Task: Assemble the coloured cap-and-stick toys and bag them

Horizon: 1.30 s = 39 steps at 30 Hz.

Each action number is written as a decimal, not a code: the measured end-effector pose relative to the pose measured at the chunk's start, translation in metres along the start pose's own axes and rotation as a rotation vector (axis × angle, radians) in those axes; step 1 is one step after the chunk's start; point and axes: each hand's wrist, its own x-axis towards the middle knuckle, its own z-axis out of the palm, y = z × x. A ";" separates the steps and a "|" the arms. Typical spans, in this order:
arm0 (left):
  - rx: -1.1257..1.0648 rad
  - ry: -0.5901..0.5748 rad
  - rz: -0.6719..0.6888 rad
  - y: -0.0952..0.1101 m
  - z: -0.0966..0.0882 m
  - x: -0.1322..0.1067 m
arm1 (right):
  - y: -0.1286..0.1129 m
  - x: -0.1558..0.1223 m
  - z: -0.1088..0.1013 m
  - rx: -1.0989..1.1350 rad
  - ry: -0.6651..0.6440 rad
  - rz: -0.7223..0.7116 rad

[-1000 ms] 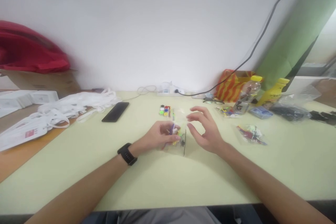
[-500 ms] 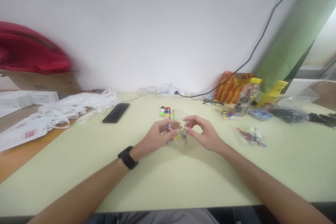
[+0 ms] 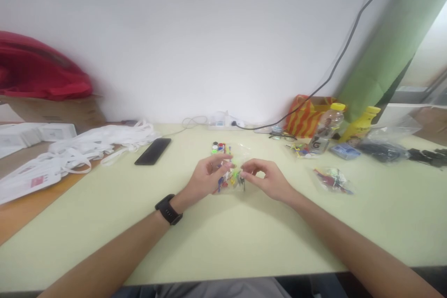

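A small clear plastic bag [image 3: 233, 180] with little coloured pieces inside is held just above the pale green table [image 3: 223, 237], between both hands. My left hand [image 3: 206, 179], with a black watch on its wrist, pinches the bag's left side. My right hand [image 3: 267, 179] pinches its right top edge, fingers curled. Just beyond the bag stands a strip of small paint pots [image 3: 218, 148].
A black phone [image 3: 152, 151] and white bags [image 3: 73, 151] lie at the left. On the right are another bag of coloured pieces [image 3: 333, 179], two yellow-capped bottles [image 3: 326, 128], glasses [image 3: 282, 136], a striped bag [image 3: 305, 114] and black items [image 3: 384, 151]. A power strip [image 3: 223, 123] sits by the wall.
My right hand, open and apart a second ago, has closed in and pinched the bag. Both hands have drawn the bag slightly away from me.
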 end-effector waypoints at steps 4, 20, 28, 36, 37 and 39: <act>-0.020 0.048 -0.014 -0.003 -0.001 0.002 | -0.002 -0.001 0.000 -0.002 -0.032 0.000; -0.062 -0.016 -0.034 0.000 -0.006 0.004 | 0.008 0.000 0.004 0.056 -0.138 -0.001; -0.182 0.076 -0.098 0.000 -0.008 0.004 | 0.015 -0.007 0.005 0.065 -0.457 0.118; -0.229 0.083 -0.097 -0.003 -0.010 0.006 | 0.017 -0.007 0.008 0.079 -0.434 0.177; -0.241 0.092 -0.099 -0.003 -0.010 0.006 | 0.016 -0.007 0.007 0.088 -0.448 0.176; -0.271 0.085 -0.123 -0.001 -0.010 0.005 | 0.013 -0.007 0.004 0.098 -0.480 0.145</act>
